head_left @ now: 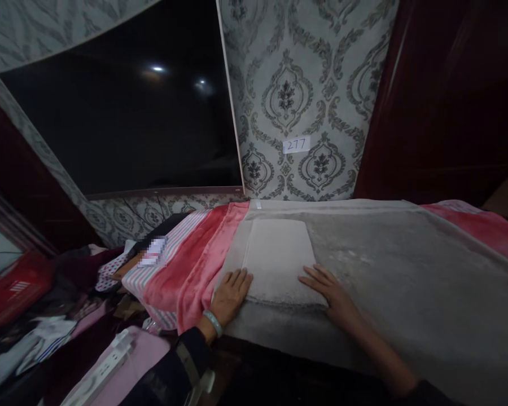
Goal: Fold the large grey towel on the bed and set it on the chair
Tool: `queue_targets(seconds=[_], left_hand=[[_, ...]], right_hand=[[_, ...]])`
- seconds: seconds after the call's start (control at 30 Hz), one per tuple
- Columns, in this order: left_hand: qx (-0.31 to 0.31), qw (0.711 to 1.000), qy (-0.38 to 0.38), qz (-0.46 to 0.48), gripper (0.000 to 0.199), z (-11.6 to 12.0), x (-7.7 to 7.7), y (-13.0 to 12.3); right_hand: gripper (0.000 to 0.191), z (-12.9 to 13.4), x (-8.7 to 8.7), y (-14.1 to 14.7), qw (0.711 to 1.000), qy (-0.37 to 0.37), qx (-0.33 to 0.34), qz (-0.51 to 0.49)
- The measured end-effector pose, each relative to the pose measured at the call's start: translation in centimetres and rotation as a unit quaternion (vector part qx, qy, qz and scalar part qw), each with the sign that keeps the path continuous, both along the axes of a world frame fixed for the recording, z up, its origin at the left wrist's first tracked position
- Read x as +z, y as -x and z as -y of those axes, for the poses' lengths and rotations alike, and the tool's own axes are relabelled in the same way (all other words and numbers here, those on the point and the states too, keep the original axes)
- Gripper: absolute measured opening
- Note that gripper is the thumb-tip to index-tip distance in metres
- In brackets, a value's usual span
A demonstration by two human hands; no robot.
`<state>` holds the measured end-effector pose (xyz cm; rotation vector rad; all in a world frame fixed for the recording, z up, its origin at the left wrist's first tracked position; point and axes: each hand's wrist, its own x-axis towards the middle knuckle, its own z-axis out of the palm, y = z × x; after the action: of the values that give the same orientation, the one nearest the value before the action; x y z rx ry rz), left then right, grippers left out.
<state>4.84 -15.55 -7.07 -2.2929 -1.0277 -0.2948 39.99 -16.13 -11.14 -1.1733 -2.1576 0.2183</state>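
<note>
A pale grey folded piece of cloth [279, 259] with a fuzzy near edge lies on a larger grey plush blanket [406, 293]. I cannot tell whether the two are one piece. My left hand [232, 293], wearing a pale bangle [213, 323] at the wrist, rests flat on the left edge of the fold with its fingers stretched out. On the opposite side, the fingers of my right hand [328, 290] are spread and touch the fold's right edge. Neither hand grips anything.
Pink and red striped bedding [182, 254] lies under the blanket. A large television [152, 113] hangs on the patterned wall, beside a paper marked 277 [297, 144]. At lower left are a power strip [104, 366], a red box [17, 287] and heaped clothes [46, 338].
</note>
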Motion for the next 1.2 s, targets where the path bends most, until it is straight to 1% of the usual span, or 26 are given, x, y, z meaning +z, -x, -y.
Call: queue_targets(seconds=[0.07,0.17,0.23,0.3,0.4,0.53,0.6,0.67,0.73,0.8,0.9,1.0,1.07,1.13,1.17,1.2], left_hand=[[0.006,1.0,0.004,0.011,0.049,0.2,-0.1,-0.1],[0.003,0.999,-0.01,0.031,0.045,0.5,0.5,-0.7],[-0.01,0.999,-0.025,0.043,0.044,0.5,0.9,-1.2],[-0.036,0.998,-0.032,0.033,0.043,0.3,1.2,-1.7],[-0.069,0.997,-0.023,0.006,0.038,-0.3,1.1,-1.9],[-0.074,0.997,-0.02,0.022,0.041,-0.5,0.7,-1.6],[-0.066,0.997,-0.024,0.033,0.043,-0.3,0.5,-1.5],[-0.058,0.998,-0.017,0.035,0.042,0.0,0.5,-1.7],[-0.048,0.998,0.0,0.035,0.044,0.2,0.7,-2.1],[-0.041,0.999,0.013,0.032,0.047,0.3,0.9,-2.6],[-0.042,0.999,0.012,0.02,0.047,0.1,0.9,-2.7],[-0.047,0.999,0.011,0.022,0.047,-0.3,0.4,-1.9],[-0.052,0.998,0.01,0.025,0.046,-0.5,0.4,-1.3],[-0.052,0.998,0.018,0.031,0.044,-0.7,1.2,-1.0],[-0.048,0.998,0.029,0.034,0.042,-0.8,2.1,-1.1],[-0.039,0.998,0.044,0.038,0.041,-0.9,3.3,-1.2]], right_hand=[[0.087,-0.1,0.0,-0.2,1.0,0.0,0.005,-0.007],[0.08,-0.2,0.2,-0.4,1.0,0.002,0.016,-0.002],[0.073,-0.3,0.4,-0.4,1.0,0.006,0.022,0.005],[0.067,-0.4,0.7,-0.4,0.999,0.01,0.03,0.011],[0.06,-0.5,1.4,-0.4,0.999,0.009,0.049,0.01],[0.053,-0.6,2.1,-0.6,0.997,-0.012,0.07,-0.029],[0.052,-0.8,1.9,-0.6,0.996,-0.021,0.072,-0.042],[0.049,-1.0,1.3,-0.6,0.996,-0.028,0.073,-0.046],[0.05,-1.1,0.5,-0.4,0.996,-0.033,0.071,-0.048],[0.057,-1.2,0.0,-0.3,0.996,-0.035,0.066,-0.049],[0.069,-1.1,0.0,-0.2,0.997,-0.033,0.063,-0.037],[0.067,-1.0,0.2,-0.2,0.998,-0.028,0.062,-0.019],[0.064,-1.1,0.2,-0.2,0.998,-0.03,0.059,-0.018],[0.063,-1.5,0.6,-0.1,0.997,-0.041,0.056,-0.035],[0.059,-1.7,1.1,-0.1,0.996,-0.047,0.053,-0.049],[0.054,-2.0,1.9,-0.1,0.995,-0.052,0.051,-0.066]])
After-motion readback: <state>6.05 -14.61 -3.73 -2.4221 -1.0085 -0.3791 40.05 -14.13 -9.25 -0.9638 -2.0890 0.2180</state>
